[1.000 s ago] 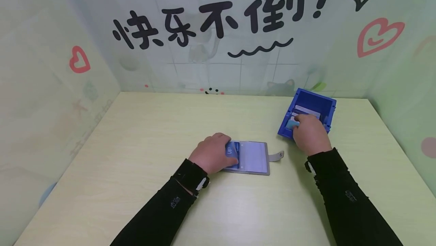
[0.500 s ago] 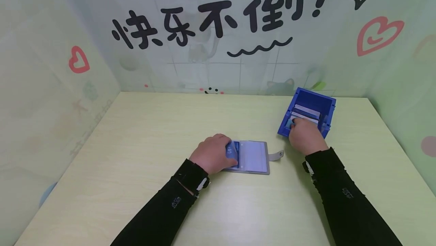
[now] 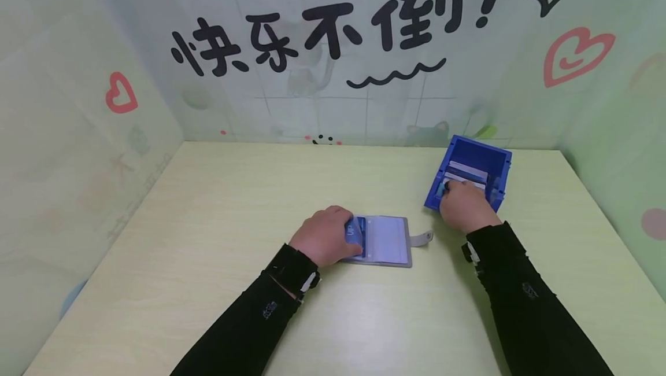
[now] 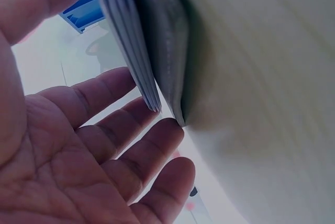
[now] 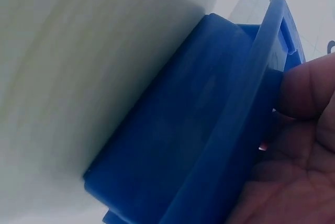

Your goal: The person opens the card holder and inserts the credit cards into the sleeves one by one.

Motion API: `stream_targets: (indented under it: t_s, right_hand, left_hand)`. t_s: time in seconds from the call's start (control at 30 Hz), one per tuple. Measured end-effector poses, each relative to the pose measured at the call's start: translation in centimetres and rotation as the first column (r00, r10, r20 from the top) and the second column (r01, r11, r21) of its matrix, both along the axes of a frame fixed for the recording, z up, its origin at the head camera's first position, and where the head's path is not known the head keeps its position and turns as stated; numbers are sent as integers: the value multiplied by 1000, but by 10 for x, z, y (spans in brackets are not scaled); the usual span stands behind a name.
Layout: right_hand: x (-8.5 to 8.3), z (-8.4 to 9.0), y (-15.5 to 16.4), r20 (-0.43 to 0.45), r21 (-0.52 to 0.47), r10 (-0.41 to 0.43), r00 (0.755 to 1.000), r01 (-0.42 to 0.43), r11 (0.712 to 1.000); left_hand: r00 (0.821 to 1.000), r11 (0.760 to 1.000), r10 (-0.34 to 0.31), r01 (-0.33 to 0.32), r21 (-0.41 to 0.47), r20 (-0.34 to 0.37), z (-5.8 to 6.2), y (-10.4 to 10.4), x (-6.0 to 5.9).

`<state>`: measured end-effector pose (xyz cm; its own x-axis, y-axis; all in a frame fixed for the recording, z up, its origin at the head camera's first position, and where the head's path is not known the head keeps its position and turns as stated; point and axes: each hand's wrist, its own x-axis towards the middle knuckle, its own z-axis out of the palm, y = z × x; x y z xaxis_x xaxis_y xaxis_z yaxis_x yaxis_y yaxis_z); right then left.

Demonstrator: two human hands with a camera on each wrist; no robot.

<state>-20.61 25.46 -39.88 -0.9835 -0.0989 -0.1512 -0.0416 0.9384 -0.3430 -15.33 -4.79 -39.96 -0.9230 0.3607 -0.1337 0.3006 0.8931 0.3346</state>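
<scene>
An opened card holder [image 3: 387,241] with clear sleeves and a grey cover lies on the table. My left hand [image 3: 324,236] grips its left side, thumb over the sleeves, with a blue card [image 3: 355,236] showing beside the thumb. In the left wrist view, the stacked sleeves [image 4: 125,41] stand up from the cover [image 4: 175,62] between thumb and fingers. My right hand [image 3: 466,205] reaches over the near rim of a blue plastic bin [image 3: 481,153], fingers down among several cards [image 3: 468,170]. A bit of light blue card shows by its fingertips; whether they pinch it is hidden.
The card holder's snap strap [image 3: 421,239] sticks out to the right toward the bin. Behind the pale wooden table [image 3: 260,179] stands a printed backdrop [image 3: 312,110], with side panels left and right.
My right hand has shifted slightly left and toward me within the bin, its fingers covering more of the light blue card. My left hand and the card holder have stayed in place.
</scene>
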Motion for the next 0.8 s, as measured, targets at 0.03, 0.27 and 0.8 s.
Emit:
stream_targets:
  t_s: [0.03,0.27,0.8]
  right_hand:
    - [-1,1,0,14,-6,-7,1000,7,1000]
    - [-6,3,-2,97,-50,-79,992,84,995]
    - [-1,3,-7,44,-38,-129,991,130,991]
  left_hand:
    - [1000,1000,1,-1,1,2,0,0,0]
    - [1000,1000,1,-1,13,10,1,-1,0]
    - [1000,1000,2,-2,3,15,0,0,-1]
